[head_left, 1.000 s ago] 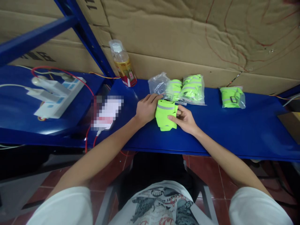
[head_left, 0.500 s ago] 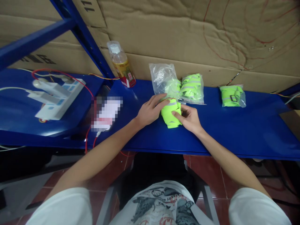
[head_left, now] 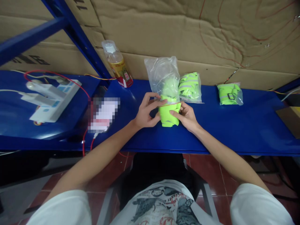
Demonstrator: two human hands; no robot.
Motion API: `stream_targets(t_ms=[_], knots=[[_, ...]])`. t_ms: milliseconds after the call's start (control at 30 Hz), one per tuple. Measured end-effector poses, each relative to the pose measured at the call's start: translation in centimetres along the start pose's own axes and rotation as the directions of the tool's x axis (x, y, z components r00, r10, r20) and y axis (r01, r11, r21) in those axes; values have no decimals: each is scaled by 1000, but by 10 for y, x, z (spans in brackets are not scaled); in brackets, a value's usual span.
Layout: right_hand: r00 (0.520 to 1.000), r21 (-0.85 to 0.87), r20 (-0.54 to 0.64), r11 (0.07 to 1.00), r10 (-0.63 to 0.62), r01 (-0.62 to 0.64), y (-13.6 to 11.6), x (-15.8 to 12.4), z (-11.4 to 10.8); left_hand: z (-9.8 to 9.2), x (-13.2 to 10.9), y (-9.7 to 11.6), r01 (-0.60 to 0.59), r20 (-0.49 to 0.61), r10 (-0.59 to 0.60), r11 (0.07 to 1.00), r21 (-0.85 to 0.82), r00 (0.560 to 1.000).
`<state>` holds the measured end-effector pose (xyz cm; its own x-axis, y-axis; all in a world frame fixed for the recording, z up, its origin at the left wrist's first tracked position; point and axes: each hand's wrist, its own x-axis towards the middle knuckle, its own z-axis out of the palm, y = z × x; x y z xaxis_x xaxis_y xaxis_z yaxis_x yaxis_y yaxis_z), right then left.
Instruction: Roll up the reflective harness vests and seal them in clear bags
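Note:
A rolled neon-yellow reflective strap [head_left: 169,117] is partly inside a clear plastic zip bag [head_left: 161,70]. The bag's mouth, marked by a thin red line, crosses the roll, and its far end shows through the film. My right hand [head_left: 188,118] grips the roll's right side, thumb on top and fingers behind. At the left, my left hand [head_left: 148,111] pinches the bag near its mouth, its thumb at the roll's edge. Just beyond my right hand lies a bagged neon strap [head_left: 189,87]. Another bagged strap [head_left: 229,94] with a black buckle sits farther right.
A drink bottle [head_left: 118,65] stands at the back left, against the cardboard [head_left: 150,28]. Left of my arm lies a phone [head_left: 104,114], its screen blurred, with a red cable. A white power strip [head_left: 55,101] and blue shelf post [head_left: 79,37] are farther left on the blue table [head_left: 253,131].
The bag's mouth has come down over the roll, so more of it sits inside. My left hand's fingers have curled and its thumb has moved lower. The whole view has shifted slightly.

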<state>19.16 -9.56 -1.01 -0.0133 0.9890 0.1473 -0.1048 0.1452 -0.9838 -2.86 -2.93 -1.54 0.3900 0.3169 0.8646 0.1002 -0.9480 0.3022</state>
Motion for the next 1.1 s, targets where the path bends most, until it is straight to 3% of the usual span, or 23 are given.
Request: stream_targets(t_ms=[133, 333, 433, 533, 633, 700, 867, 1033, 1100], knots=[[998, -67, -40, 997, -42, 39, 2, 2, -1, 5, 3, 8, 161, -128, -153, 985, 61, 980], [989, -167, -127, 984, -80, 59, 5, 5, -2, 24, -2, 4, 423, -337, -380, 904, 61, 862], [987, -218, -97, 970, -126, 103, 3, 4, -2, 30, -7, -5, 509, -271, -520, 853, -113, 810], [981, -251, -80, 956, -176, 151, 1, 3, -1, 35, -11, -9, 547, -98, -608, 765, -340, 788], [968, -267, -132, 948, -214, 173, 5, 2, -2, 37, -12, -6, 561, 18, -612, 713, -420, 791], [960, -280, -155, 943, -232, 183, 8, 3, -3, 36, -11, -2, 549, 32, -588, 732, -405, 808], [955, -345, -125, 914, -268, 212, 11, 3, -3, 34, -5, 8, 473, -5, -502, 819, -324, 865], [947, -305, -151, 925, -283, 228, 20, 2, -4, 29, -5, 12, 357, -154, -383, 918, -176, 911], [951, -310, -137, 924, -277, 224, 25, 2, -11, 23, -4, 12, 291, -120, -298, 954, -71, 947]])
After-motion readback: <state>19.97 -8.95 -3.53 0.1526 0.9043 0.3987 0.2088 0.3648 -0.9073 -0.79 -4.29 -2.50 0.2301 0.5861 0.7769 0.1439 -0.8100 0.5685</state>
